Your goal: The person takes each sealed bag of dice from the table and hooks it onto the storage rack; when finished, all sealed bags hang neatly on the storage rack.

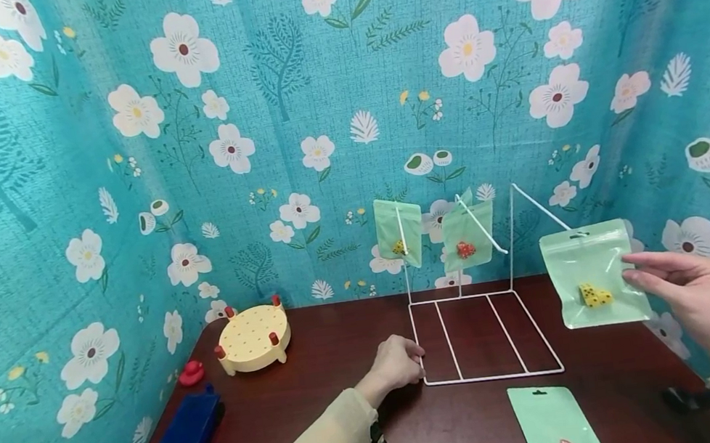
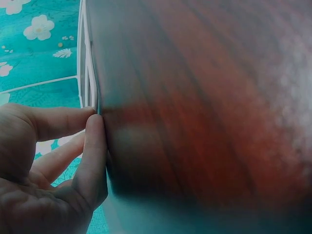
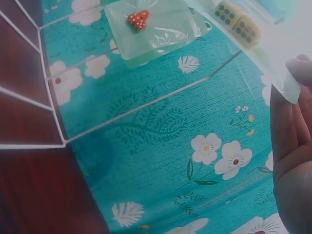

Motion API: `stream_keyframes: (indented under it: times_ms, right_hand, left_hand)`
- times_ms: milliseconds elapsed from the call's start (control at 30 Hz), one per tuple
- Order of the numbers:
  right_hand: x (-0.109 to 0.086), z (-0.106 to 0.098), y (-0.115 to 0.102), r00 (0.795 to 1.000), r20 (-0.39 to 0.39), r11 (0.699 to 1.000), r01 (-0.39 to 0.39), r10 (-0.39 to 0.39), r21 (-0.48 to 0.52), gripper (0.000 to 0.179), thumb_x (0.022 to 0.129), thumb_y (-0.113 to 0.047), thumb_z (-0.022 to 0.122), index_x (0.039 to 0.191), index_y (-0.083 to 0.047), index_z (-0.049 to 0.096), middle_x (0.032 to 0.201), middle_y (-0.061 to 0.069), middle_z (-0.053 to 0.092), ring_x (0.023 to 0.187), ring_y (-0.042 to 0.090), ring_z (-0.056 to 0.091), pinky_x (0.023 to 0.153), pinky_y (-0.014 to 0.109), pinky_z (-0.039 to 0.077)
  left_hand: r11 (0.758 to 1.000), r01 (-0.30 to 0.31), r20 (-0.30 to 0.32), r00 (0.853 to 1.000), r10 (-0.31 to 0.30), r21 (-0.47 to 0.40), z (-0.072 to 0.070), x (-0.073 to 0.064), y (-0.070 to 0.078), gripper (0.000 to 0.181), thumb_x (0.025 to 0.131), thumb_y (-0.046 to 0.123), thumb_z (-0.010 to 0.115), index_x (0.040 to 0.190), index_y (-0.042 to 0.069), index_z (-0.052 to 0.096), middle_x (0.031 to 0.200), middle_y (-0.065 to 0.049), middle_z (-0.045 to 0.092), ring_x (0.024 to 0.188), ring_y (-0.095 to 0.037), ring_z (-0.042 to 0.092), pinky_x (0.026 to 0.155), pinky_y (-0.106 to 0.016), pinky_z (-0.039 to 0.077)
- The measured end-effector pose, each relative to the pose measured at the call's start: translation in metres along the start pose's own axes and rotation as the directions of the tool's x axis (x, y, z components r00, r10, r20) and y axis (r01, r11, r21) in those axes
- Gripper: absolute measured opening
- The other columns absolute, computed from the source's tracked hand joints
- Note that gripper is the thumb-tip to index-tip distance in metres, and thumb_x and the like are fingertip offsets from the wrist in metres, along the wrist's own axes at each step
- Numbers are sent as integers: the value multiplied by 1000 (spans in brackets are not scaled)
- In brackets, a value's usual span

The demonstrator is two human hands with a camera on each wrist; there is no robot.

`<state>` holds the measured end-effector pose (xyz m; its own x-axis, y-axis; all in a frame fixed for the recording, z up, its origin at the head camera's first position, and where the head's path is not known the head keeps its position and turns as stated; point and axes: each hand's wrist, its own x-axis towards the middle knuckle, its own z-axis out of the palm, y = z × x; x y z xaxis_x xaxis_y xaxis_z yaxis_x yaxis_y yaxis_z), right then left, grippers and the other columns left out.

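On the table stands a white wire display rack point(image 1: 494, 378) with three hooks. My left hand point(image 1: 394, 363) holds its base at the left front; in the left wrist view, thumb and finger pinch the white wire point(image 2: 91, 83). With thumb and fingers, my right hand point(image 1: 698, 288) pinches the right edge of a pale green zip bag point(image 1: 570, 266) containing yellow dice point(image 1: 595, 294). The bag's hang hole is close to the right hook's tip. A green bag with yellow dice point(image 1: 388, 221) hangs on the left hook, and green bagging with red dice point(image 1: 470, 223) on the middle one.
Another green bag with red dice point(image 1: 544, 412) lies flat at the table's front. To the left are a round cream stand with red-tipped pegs point(image 1: 252, 335), a red rubber duck point(image 1: 192, 372) and a blue object point(image 1: 181, 442). Flowered teal cloth point(image 1: 329, 107) surrounds the table.
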<state>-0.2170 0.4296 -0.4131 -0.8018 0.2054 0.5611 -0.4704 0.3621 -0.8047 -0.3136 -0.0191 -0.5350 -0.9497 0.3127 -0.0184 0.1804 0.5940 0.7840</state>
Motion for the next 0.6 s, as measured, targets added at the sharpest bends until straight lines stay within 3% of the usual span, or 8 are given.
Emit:
stream_keyframes:
  times_ms: [300, 600]
  right_hand:
    - [4, 3, 8, 1000, 13, 973, -18, 16, 231, 35, 99, 21, 68, 128, 5, 81, 103, -15, 88, 97, -6, 81, 83, 7, 60]
    - [7, 5, 18, 991, 87, 953, -124, 104, 276, 35, 104, 12, 68, 132, -5, 82, 107, -16, 88, 103, -7, 77, 84, 8, 60]
  left_hand:
    - [1000, 10, 6, 1000, -9, -20, 1, 0, 1, 30, 80, -8, 86, 110, -1, 85, 81, 0, 74, 59, -9, 69, 58, -26, 61]
    - [1000, 1, -5, 1000, -1, -5, 1, -1, 1, 30, 80, -8, 85, 108, 1, 86, 80, 1, 74, 58, -8, 69, 57, -25, 59]
